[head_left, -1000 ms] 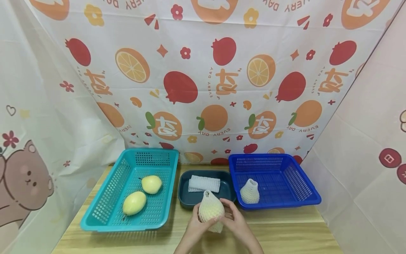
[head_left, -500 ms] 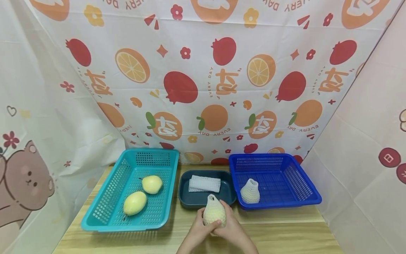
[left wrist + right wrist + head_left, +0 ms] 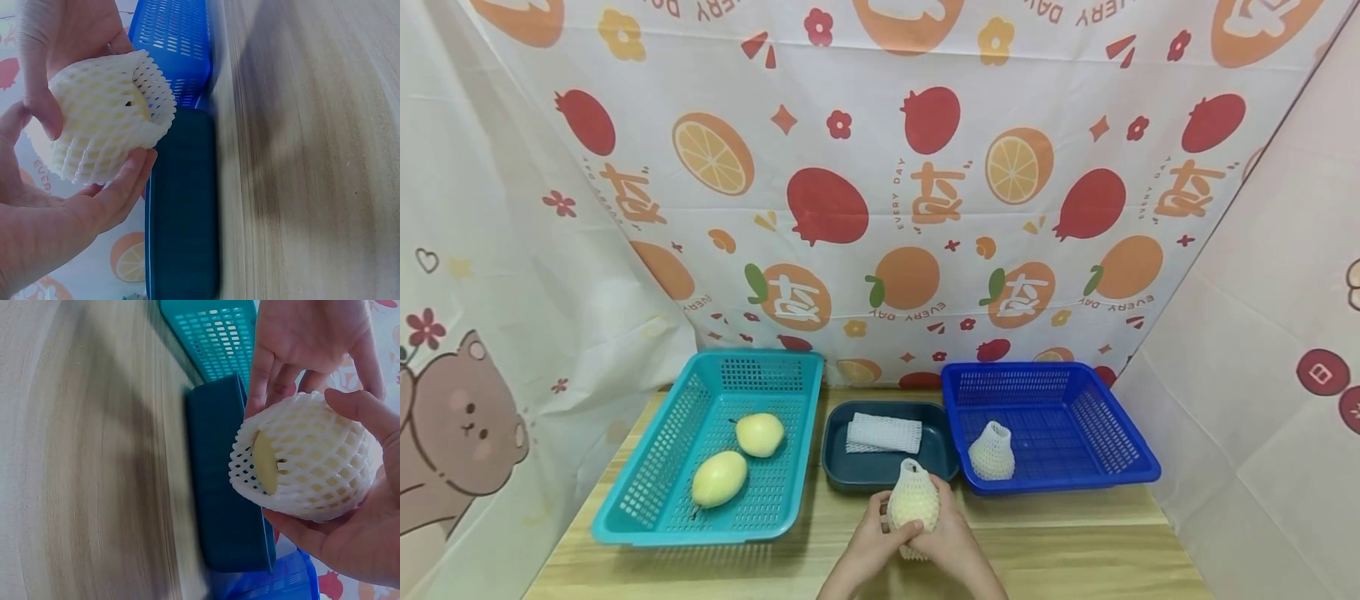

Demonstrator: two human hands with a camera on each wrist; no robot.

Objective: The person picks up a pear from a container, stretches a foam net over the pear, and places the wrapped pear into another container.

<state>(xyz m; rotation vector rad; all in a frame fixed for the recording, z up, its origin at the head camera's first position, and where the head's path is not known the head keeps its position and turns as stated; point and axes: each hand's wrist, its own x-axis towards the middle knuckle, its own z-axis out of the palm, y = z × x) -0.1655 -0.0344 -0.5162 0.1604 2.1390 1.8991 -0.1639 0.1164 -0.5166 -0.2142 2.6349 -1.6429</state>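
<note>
A pale yellow pear in a white foam net sleeve [image 3: 915, 502] is held upright between both hands above the wooden table, in front of the dark tray. My left hand [image 3: 871, 540] grips its left side, and my right hand [image 3: 953, 542] cups its right side. One thumb lies across the front of the net. In the left wrist view, the left hand's fingers [image 3: 125, 187] press along the netting. The right wrist view shows the open end of the sleeve, with bare pear skin [image 3: 265, 464] inside it. The right thumb [image 3: 356, 407] lies over the net.
A teal basket [image 3: 692, 533] at left holds two bare pears [image 3: 718, 479]. Flat white foam nets [image 3: 886, 435] lie in the dark tray [image 3: 835, 475]. A blue basket [image 3: 1060, 479] at right holds another netted pear [image 3: 992, 454]. A printed curtain [image 3: 880, 208] hangs behind.
The netted pear has shifted slightly right and toward the body. Both hands have closed in around it, the right hand's fingers moving from spread to wrapped against its side.
</note>
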